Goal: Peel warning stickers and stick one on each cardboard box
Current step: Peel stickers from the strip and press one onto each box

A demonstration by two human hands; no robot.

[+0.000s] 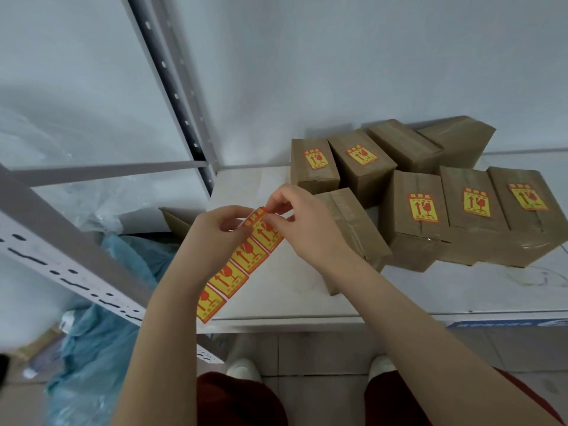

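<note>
A strip of yellow-and-red warning stickers [238, 262] hangs from my hands over the white shelf's front left. My left hand [215, 232] pinches the strip's top end. My right hand [302, 222] pinches the corner of the top sticker [258, 214], which is lifted off the backing. Several taped cardboard boxes stand on the shelf to the right. A bare box [353, 229] lies right behind my right hand. Others carry a sticker, such as one [422, 210] at the middle and one [315, 161] at the back. Two back boxes [405, 142] show no sticker.
The white shelf board [430, 290] runs to the right edge. A grey perforated rack post [178, 96] and crossbeam [70, 250] stand at the left. Blue plastic bags [98, 333] and an open carton [175, 221] lie below on the left. My shoes and the tiled floor are underneath.
</note>
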